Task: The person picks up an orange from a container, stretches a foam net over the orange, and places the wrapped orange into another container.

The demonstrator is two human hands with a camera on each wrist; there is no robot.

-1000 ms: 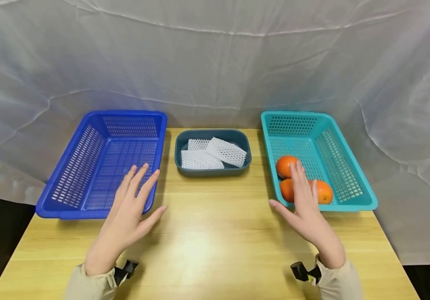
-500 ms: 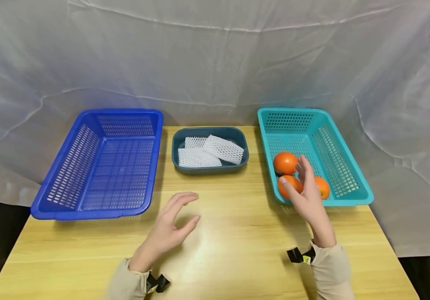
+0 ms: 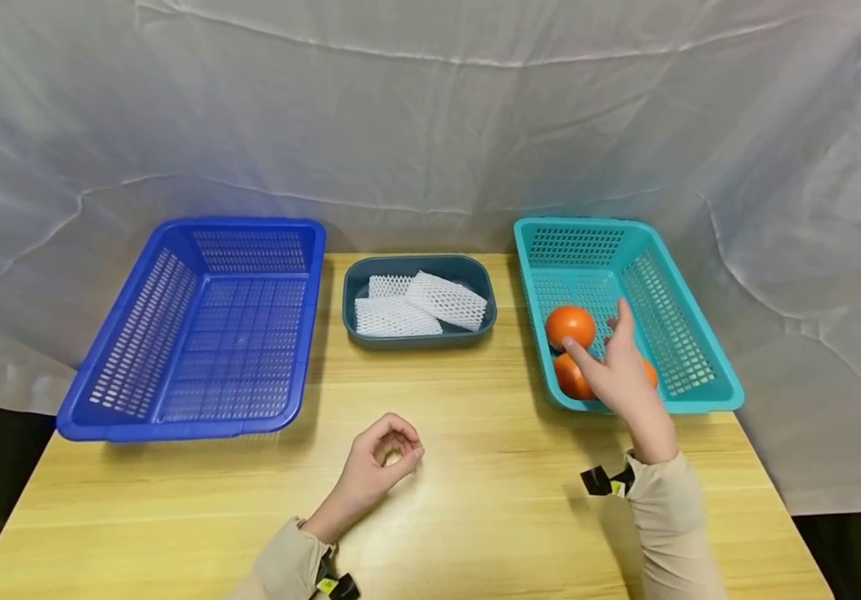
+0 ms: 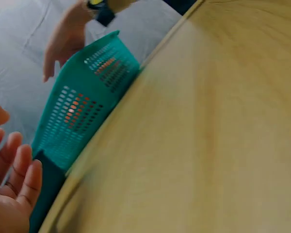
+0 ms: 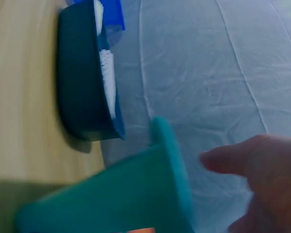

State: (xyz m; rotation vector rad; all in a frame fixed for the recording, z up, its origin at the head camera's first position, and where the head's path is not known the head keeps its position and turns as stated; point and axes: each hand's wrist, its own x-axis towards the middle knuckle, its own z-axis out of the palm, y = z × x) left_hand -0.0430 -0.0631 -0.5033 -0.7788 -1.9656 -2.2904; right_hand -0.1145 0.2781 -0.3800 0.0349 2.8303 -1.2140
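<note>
My right hand (image 3: 623, 379) hovers over the near end of the teal basket (image 3: 700, 333), thumb and index finger spread, holding nothing that I can see. One round orange fruit (image 3: 570, 326) lies beyond the thumb. A second fruit (image 3: 571, 377) sits below it, and a third orange fruit (image 3: 651, 372) is mostly hidden behind the hand. The right wrist view has the thumb (image 5: 223, 160) above the basket's rim. My left hand (image 3: 366, 475) is over the table, loosely curled; in the left wrist view its fingers (image 4: 22, 170) hold nothing.
White foam net sleeves (image 3: 445, 300) lie in a dark teal tray (image 3: 422, 342) at the back middle. A blue basket (image 3: 302, 333) stands on the left. A grey cloth (image 3: 430, 125) hangs behind the wooden table (image 3: 475, 500).
My left hand has moved from over the blue basket rightward and nearer to me, and its fingers have curled. My right hand's thumb and index finger have spread over the fruits.
</note>
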